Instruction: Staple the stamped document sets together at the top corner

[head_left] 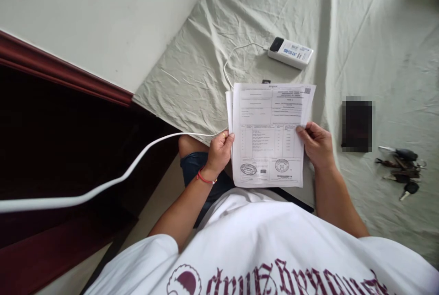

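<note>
A small stack of printed papers (267,137) is held up in front of my body, its top sheet showing a form with a table and two dark oval stamps. My left hand (220,151) pinches the stack's left edge, with a ring on one finger and a red cord on the wrist. On the opposite edge, my right hand (317,144) grips the papers with the thumb on top. A second sheet peeks out along the left side. The fingers behind the papers are hidden.
Beyond the papers, a white power bank (291,52) lies on the pale cloth (377,48). A white cable (137,160) crosses from the left past my left hand. To the right lie a blurred dark rectangular object (357,126) and a bunch of keys (404,169).
</note>
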`<state>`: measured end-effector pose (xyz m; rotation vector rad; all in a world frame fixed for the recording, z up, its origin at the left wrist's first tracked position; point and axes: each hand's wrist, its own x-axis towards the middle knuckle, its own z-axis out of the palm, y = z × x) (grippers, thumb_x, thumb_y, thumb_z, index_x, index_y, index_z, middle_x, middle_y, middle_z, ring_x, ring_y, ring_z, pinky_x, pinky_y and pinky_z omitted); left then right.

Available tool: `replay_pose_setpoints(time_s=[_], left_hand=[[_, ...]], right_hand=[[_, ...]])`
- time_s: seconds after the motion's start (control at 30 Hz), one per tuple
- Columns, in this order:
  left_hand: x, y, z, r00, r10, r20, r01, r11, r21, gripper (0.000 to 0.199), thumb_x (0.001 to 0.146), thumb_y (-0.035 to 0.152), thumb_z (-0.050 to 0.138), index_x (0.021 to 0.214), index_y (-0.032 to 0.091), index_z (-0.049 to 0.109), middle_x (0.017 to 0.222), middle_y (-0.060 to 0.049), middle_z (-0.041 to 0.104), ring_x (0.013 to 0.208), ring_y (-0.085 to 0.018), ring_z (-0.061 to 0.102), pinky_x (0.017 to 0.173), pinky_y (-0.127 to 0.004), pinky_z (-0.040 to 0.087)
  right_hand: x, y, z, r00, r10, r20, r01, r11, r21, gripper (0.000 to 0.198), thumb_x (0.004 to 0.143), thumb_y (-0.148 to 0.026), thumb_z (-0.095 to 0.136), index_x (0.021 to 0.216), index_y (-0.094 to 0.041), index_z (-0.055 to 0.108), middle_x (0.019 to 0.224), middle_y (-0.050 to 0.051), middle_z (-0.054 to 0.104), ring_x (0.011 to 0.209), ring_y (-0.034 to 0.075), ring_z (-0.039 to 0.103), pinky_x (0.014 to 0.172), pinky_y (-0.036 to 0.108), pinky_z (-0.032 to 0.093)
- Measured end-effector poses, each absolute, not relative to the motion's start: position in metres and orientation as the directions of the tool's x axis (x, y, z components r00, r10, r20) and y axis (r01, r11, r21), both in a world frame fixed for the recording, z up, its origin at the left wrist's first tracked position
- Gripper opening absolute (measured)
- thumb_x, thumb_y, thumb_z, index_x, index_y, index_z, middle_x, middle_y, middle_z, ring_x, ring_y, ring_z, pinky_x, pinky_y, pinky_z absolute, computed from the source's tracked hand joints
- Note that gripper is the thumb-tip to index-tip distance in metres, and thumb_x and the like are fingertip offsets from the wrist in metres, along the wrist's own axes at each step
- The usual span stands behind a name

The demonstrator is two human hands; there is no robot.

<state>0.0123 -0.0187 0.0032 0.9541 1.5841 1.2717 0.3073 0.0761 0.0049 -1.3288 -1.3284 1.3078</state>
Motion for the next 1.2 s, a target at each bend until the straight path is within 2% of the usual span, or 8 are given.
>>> replay_pose_setpoints(time_s=[0.17, 0.3, 0.47, 0.6, 0.77, 0.87, 1.0, 1.2], left_hand=[[0.015, -0.013, -0.004, -0.394, 0.900, -0.186, -0.080, 0.168, 0.983, 0.048, 0.089, 0.066, 0.078, 0.102, 0.020, 0.075, 0.091, -0.004, 0.080, 0.086, -0.022, 0.074, 0.082, -0.034, 0.058], [0.019, -0.010, -0.004, -0.454, 0.882, -0.126, 0.000, 0.141, 0.990, 0.048, 0.085, 0.066, 0.083, 0.101, 0.021, 0.073, 0.099, -0.005, 0.081, 0.092, -0.022, 0.074, 0.087, -0.034, 0.057], [0.021, -0.013, -0.005, -0.482, 0.874, -0.063, 0.116, 0.135, 0.984, 0.048, 0.098, 0.068, 0.065, 0.082, 0.023, 0.062, 0.076, 0.000, 0.065, 0.076, -0.018, 0.060, 0.076, -0.030, 0.049], [0.021, -0.016, -0.006, -0.477, 0.875, -0.082, 0.054, 0.122, 0.991, 0.048, 0.099, 0.064, 0.065, 0.076, 0.024, 0.054, 0.070, 0.002, 0.055, 0.068, -0.016, 0.051, 0.069, -0.029, 0.044], [0.022, -0.014, -0.001, -0.454, 0.881, -0.134, -0.038, 0.131, 0.991, 0.040, 0.098, 0.059, 0.067, 0.081, 0.023, 0.062, 0.075, 0.000, 0.063, 0.075, -0.018, 0.059, 0.075, -0.031, 0.049], [0.022, -0.014, 0.001, -0.441, 0.887, -0.139, -0.052, 0.130, 0.990, 0.039, 0.097, 0.060, 0.067, 0.085, 0.023, 0.065, 0.078, -0.001, 0.068, 0.077, -0.019, 0.063, 0.077, -0.032, 0.052], [0.021, -0.014, -0.001, -0.437, 0.888, -0.147, -0.060, 0.134, 0.989, 0.041, 0.096, 0.062, 0.068, 0.083, 0.023, 0.063, 0.080, -0.001, 0.072, 0.077, -0.019, 0.065, 0.075, -0.031, 0.053], [0.020, -0.014, -0.003, -0.430, 0.888, -0.165, -0.040, 0.164, 0.986, 0.043, 0.097, 0.065, 0.064, 0.090, 0.023, 0.068, 0.083, -0.002, 0.073, 0.079, -0.020, 0.066, 0.077, -0.033, 0.054]], right_hand=[[0.305, 0.076, 0.003, 0.005, 1.000, -0.030, 0.137, -0.031, -0.990, 0.033, 0.084, -0.055, 0.088, 0.090, -0.026, 0.074, 0.083, 0.000, 0.072, 0.069, 0.016, 0.063, 0.061, 0.030, 0.054], [0.308, 0.075, -0.003, -0.005, 0.999, -0.050, 0.173, -0.049, -0.984, 0.032, 0.082, -0.051, 0.091, 0.088, -0.026, 0.072, 0.077, -0.002, 0.069, 0.068, 0.016, 0.061, 0.061, 0.031, 0.055], [0.313, 0.075, -0.008, -0.020, 0.998, -0.059, 0.197, -0.054, -0.979, 0.027, 0.088, -0.050, 0.086, 0.093, -0.027, 0.074, 0.081, 0.000, 0.071, 0.074, 0.020, 0.066, 0.068, 0.036, 0.060], [0.316, 0.078, -0.007, 0.009, 1.000, -0.030, 0.222, -0.031, -0.975, 0.025, 0.092, -0.050, 0.082, 0.103, -0.027, 0.079, 0.095, 0.002, 0.079, 0.084, 0.023, 0.072, 0.077, 0.040, 0.062], [0.319, 0.083, -0.002, 0.077, 0.997, -0.011, 0.047, -0.015, -0.999, 0.029, 0.087, -0.051, 0.085, 0.108, -0.032, 0.080, 0.111, 0.003, 0.083, 0.098, 0.028, 0.078, 0.089, 0.046, 0.065], [0.319, 0.087, 0.004, 0.148, 0.989, 0.005, -0.057, 0.014, -0.998, 0.025, 0.082, -0.049, 0.090, 0.101, -0.036, 0.081, 0.110, 0.001, 0.083, 0.105, 0.030, 0.079, 0.100, 0.052, 0.064], [0.321, 0.091, 0.007, 0.217, 0.976, -0.019, -0.126, 0.008, -0.992, 0.025, 0.074, -0.046, 0.093, 0.094, -0.037, 0.081, 0.105, -0.002, 0.084, 0.117, 0.033, 0.077, 0.118, 0.059, 0.055], [0.326, 0.091, 0.003, 0.198, 0.978, -0.070, -0.185, -0.033, -0.982, 0.021, 0.080, -0.037, 0.088, 0.101, -0.035, 0.083, 0.119, 0.005, 0.083, 0.129, 0.036, 0.072, 0.126, 0.058, 0.049]])
